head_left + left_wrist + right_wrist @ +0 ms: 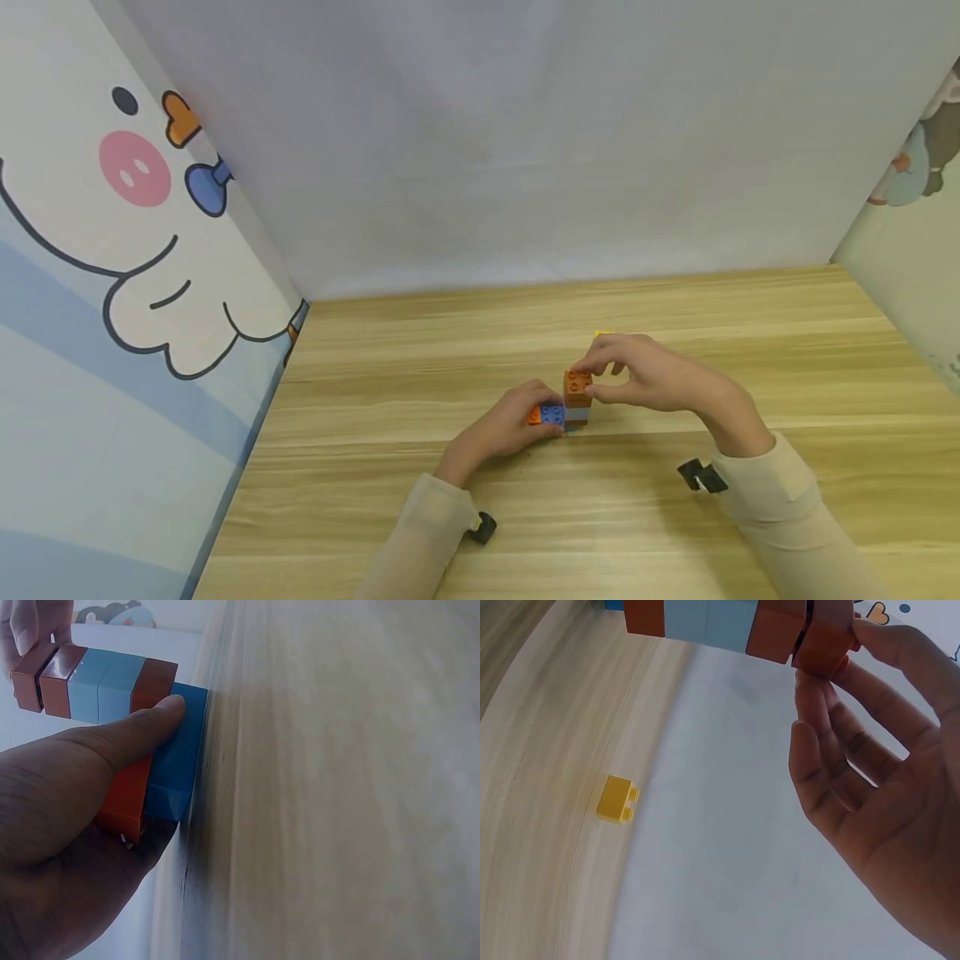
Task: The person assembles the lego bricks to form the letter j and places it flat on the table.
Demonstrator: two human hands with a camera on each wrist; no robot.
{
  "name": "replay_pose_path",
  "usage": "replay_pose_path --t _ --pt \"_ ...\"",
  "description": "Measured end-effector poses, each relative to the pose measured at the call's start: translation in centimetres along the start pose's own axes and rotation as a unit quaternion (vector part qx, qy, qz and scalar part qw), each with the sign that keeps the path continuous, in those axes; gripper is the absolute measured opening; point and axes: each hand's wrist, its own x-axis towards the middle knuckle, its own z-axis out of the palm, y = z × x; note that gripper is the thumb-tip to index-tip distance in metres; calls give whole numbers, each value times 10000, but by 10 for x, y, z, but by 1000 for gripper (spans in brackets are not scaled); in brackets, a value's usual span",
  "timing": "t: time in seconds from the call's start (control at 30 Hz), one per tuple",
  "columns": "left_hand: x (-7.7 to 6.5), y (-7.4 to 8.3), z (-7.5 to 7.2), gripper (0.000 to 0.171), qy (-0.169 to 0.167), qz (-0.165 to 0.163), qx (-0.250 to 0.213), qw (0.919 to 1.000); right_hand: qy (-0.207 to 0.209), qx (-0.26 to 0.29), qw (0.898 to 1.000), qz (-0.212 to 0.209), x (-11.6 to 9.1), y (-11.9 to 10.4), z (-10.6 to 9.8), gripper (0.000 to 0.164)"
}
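Observation:
A tower of toy building bricks stands upright on the table, with brown and light blue layers over a blue base brick. Low beside the tower sit a blue brick and an orange brick. My left hand grips this low part, its thumb along the near side. My right hand pinches the orange-brown top brick between thumb and fingers. In the left wrist view, a thin dark gap shows between that top brick and the brown brick below.
A yellow brick lies on the wooden table behind the right hand, mostly hidden in the head view. A pale cloth wall rises at the table's back edge, and a cartoon-printed panel stands along the left side.

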Motion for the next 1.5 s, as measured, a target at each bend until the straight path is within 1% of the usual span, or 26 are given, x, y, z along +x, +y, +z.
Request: replay_pose_path --t 0.17,0.3,0.5,0.73,0.87,1.03,1.2,1.37,1.5 --pt "-1 -1 0 38 28 64 -33 10000 -36 -49 10000 4 2 -5 -1 25" --pt "-1 0 -1 37 30 106 -81 9999 -64 -54 9999 96 2 -9 -1 25" --pt "-3 1 -3 38 13 83 -90 9999 -39 -9 9999 149 2 -13 -1 25" --pt "-3 3 -4 38 11 34 -28 10000 -76 22 9998 195 3 -11 0 25" --pt "-2 2 -2 38 4 9 8 10000 -59 -2 9998 193 2 -9 3 27" --pt "-1 0 0 38 -15 -50 33 10000 59 -26 9997 236 -2 -6 8 28" --pt "3 -1 0 39 -14 -73 107 9999 292 -86 9991 283 -6 -1 14 31" --pt "5 -4 1 39 19 -72 136 9999 529 -195 9982 196 -9 3 19 37" --pt "5 -5 1 41 65 -52 149 9999 605 -183 9980 70 -9 6 21 37"
